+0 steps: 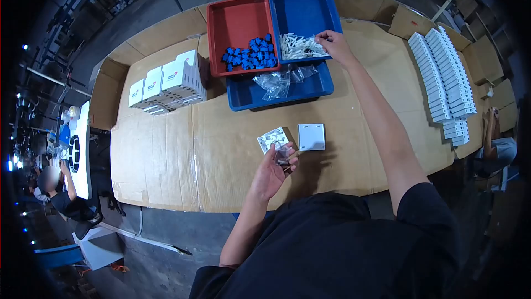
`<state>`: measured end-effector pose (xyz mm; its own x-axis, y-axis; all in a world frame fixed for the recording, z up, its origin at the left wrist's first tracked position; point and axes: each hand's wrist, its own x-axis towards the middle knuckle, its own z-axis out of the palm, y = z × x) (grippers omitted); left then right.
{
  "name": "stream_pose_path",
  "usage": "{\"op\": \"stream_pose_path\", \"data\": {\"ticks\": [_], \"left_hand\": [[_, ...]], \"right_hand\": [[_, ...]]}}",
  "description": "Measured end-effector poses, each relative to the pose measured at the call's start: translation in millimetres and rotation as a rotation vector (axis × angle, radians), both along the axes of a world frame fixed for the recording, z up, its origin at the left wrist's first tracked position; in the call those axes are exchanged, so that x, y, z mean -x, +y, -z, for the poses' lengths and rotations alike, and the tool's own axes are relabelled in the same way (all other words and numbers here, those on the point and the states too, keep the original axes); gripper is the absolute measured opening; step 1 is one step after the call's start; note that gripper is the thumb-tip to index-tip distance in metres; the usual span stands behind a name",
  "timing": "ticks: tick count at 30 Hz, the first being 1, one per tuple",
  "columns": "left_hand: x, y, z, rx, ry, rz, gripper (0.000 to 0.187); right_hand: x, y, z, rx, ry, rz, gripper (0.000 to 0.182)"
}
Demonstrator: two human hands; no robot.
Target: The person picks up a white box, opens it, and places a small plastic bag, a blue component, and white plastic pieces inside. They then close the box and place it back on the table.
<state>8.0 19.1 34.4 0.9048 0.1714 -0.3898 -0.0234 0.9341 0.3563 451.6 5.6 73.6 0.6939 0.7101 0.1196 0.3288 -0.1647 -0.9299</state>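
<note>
My left hand [272,171] is palm up near the table's front, its fingers curled round a small clear plastic bag [282,153]. Just behind it lies an open white housing [271,137], partly hidden by the fingers. To its right a flat white square cover [311,137] rests on the cardboard. My right hand [335,46] reaches into the blue tray [306,9] at the back, fingertips pinched at the right edge of a heap of white plastic pieces [298,46]. Whether a piece is between those fingertips is too small to tell.
A red tray [241,18] holds blue parts [250,54]. Another blue tray [276,99] holds clear bags [276,82]. White boxes [170,82] stand left; long stacks of white housings [441,75] stand right. Other people [71,202] are at far left and far right.
</note>
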Motion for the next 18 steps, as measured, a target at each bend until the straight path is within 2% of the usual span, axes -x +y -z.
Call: {"op": "stream_pose_path", "data": {"ticks": [1,2,6,13,16,18], "left_hand": [[1.4,1.1,4.0,0.002,-0.003,0.005,0.056],[1.2,1.7,6.0,0.005,-0.005,0.009,0.056],[-3.3,-0.7,2.4,0.004,-0.018,0.014,0.056],[-11.0,-1.6,-4.4,0.014,-0.039,0.022,0.054],[-13.0,0.3,-5.2,0.048,-0.09,0.005,0.054],[-10.0,1.7,-9.5,0.054,-0.056,-0.027,0.053]], "right_hand": [[12.6,-5.5,-15.0,-0.105,0.333,-0.025,0.016],[25.2,-13.8,-25.9,-0.256,0.525,-0.123,0.018],[68.3,-39.5,-62.7,-0.494,0.751,-0.292,0.018],[101.7,-58.9,-72.5,-0.568,0.842,-0.377,0.013],[117.1,-62.3,-56.7,-0.301,0.652,-0.289,0.013],[138.0,-64.3,-37.1,-0.093,0.418,-0.231,0.013]]}}
